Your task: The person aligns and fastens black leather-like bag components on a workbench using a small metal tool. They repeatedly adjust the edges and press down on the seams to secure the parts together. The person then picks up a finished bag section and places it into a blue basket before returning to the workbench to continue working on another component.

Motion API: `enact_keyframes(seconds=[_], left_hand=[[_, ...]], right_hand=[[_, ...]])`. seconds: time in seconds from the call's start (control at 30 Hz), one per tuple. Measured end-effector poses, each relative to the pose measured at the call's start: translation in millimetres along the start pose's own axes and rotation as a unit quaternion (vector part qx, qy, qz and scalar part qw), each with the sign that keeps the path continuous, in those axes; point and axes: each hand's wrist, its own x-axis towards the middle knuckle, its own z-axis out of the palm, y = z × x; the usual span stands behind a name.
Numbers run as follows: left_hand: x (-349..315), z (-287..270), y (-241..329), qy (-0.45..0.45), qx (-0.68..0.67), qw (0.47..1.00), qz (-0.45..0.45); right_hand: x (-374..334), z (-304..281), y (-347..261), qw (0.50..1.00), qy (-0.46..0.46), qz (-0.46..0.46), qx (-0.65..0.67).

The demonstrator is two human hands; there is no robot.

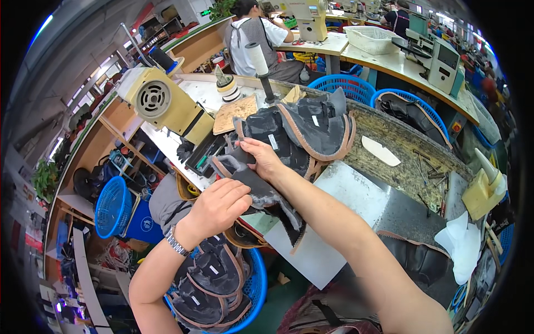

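A dark shoe upper [259,192] with a fuzzy grey lining and a brown trimmed edge hangs between my hands over the bench's near edge. My right hand [263,158] grips its upper part, thumb toward the far side. My left hand [219,201], with a metal watch at the wrist, is closed on its left side; the fingertips are partly hidden. Just beyond lies a pile of similar uppers [317,125] with small white labels. The cream sewing machine [161,100] stands left of the hands. More uppers [214,278] fill a blue basket [257,284] below my left forearm.
A grey metal sheet [350,203] covers the bench at right, near a white sole-shaped piece [380,151] and scattered tools [428,167]. A thread cone [257,60] stands on a post behind the pile. Another blue basket [113,207] sits at left. A seated co-worker [250,42] is beyond.
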Motion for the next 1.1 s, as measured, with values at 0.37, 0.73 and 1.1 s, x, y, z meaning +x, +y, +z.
enact_keyframes(seconds=[0.37,0.73,1.1], left_hand=[[76.3,-52.3,46.1,0.153,-0.134,0.958,-0.204],[138.7,61.5,254.3,0.038,-0.71,0.668,-0.222],[104.9,147.6,347.5,-0.042,-0.299,0.94,-0.16]], right_hand=[[-161.7,-63.7,-25.4,0.932,-0.262,0.112,0.223],[-527.6,-197.9,-74.5,0.886,0.239,0.035,-0.395],[-461.3,-241.7,-98.9,0.604,0.194,0.053,-0.771]])
